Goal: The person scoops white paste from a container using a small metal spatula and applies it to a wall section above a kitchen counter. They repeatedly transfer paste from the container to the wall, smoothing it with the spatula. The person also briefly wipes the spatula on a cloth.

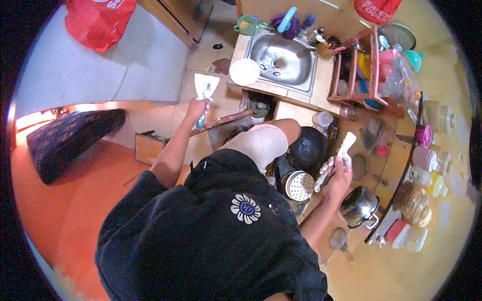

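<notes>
My left hand (198,108) is closed around the handle of a wide putty knife (206,86). Its broad blade points away from me and is coated white, with a dark smudge in the middle. On the right, my right hand (338,176) grips a narrower putty knife (346,144), also smeared with white; white paste marks my fingers too. This second blade is held up beside a black wok (307,149). The two tools are well apart, and neither blade visibly touches anything.
Ahead is a steel sink (251,47) in a tiled counter, with a white round lid or plate (244,72) at its corner. A reddish dish rack (374,83) stands right of it. Pots, including a steel pot (359,206), and a shelf of jars (414,195) line the right wall.
</notes>
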The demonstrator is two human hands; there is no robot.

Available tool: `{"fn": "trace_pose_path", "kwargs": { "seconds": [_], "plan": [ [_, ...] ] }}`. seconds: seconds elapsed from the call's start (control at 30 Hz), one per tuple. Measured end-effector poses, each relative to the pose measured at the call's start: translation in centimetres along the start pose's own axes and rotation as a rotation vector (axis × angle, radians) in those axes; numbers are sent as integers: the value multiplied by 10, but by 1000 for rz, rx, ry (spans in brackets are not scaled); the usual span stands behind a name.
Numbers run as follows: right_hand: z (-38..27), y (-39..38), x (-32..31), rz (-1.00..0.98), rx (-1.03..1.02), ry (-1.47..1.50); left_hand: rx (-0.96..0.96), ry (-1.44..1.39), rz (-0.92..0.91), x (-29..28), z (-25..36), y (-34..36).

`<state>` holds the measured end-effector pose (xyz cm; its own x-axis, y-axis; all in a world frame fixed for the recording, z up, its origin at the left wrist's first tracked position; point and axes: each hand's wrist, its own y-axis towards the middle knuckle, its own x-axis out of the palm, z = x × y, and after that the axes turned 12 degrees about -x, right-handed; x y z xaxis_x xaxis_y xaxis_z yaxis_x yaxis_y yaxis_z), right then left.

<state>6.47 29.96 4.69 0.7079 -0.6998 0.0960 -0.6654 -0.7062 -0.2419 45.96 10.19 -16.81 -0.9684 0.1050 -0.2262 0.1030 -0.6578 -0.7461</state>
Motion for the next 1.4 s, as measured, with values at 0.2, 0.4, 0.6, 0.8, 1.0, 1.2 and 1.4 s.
{"fn": "trace_pose_path", "kwargs": {
  "seconds": [0.2, 0.4, 0.6, 0.8, 1.0, 1.2, 1.4],
  "plan": [
    [23, 18, 49, -215, 64, -105, 50, -20, -71, 12, 36, -31],
    [49, 19, 93, -311, 201, -107, 675, 627, 54, 24, 61, -47],
    [67, 33, 147, -368, 213, -20, 674, 610, 79, 25, 70, -77],
    [66, 28, 207, -438, 297, 78, 538, 527, 106, -1, 78, -75],
    [119, 40, 234, -523, 313, -139, 332, 475, 87, -2, 38, 9],
    [275, 111, 236, -594, 299, -508, 165, 394, 30, 48, -46, 146],
    [470, 213, 230, -803, -85, -804, -35, 167, -226, 118, -61, 252]
  ]
}}
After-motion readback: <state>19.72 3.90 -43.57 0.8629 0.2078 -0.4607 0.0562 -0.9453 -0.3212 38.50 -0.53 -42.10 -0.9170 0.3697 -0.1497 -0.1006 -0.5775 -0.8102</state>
